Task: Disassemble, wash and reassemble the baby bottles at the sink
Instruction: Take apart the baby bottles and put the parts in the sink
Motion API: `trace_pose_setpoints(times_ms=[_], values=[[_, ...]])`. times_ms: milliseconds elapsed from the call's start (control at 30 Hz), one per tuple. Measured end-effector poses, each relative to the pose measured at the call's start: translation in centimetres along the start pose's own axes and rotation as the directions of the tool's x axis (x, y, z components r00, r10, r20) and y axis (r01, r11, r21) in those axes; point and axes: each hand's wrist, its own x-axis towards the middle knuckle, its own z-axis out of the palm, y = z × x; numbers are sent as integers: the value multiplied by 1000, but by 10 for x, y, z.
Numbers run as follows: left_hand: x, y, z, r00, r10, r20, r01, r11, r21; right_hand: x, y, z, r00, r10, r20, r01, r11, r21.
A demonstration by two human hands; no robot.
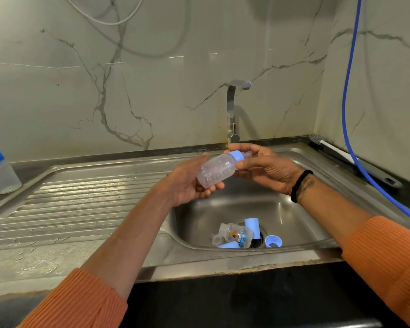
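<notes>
Here, a bottle [217, 170] is gripped over the sink [301, 162] by the left hand [192, 183]; its blue collar [237, 156] is pinched by right hand [265, 169] fingers [243, 165].

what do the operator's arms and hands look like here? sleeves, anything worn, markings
Bare hands, no gloves. Both arms wear ribbed orange sleeves pushed up, the left sleeve and the right sleeve. The right wrist carries a black band, with a dark tattoo just beside it on the forearm. No rings visible.

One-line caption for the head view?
Left hand holds clear plastic baby bottle over steel sink; right hand grips its blue collar.
</notes>
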Motion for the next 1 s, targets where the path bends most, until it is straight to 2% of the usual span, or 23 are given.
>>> trace_pose_setpoints(times_ms=[133, 233, 400, 533, 600, 767, 900, 1000], values=[[1, 2, -2, 992, -122, 43, 126, 988, -87, -1, 0, 1, 1000, -2, -11, 1, 1000, -18], [4, 2, -3, 985, -162, 57, 167, 982, -93, -3, -2, 4, 998, 22, -56, -24, 999, -41], [8, -5, -3, 998, -44, -33, 45, 999, 28, -5, -4, 5, 985, 119, -121, -121, 993, -9], [7, -10, -1, 998, 26, -62, -18, 992, 123, -5, 1, 6, 959, 172, -226, -211, 965, -159], [6, -11, 0, 996, 37, -76, -23, 982, 186, -5, 2, 4, 954, 172, -246, -219, 959, -180], [7, -9, 1, 993, -37, -116, 55, 987, 151, -4, 0, 3, 965, 159, -207, -189, 973, -133], [6, -4, 0, 989, -121, -89, 128, 989, 78, -3, 0, 2, 978, 132, -164, -146, 986, -79], [5, -4, -1, 990, -114, -81, 120, 989, 82, -2, 0, 1, 974, 131, -184, -141, 989, -46]])
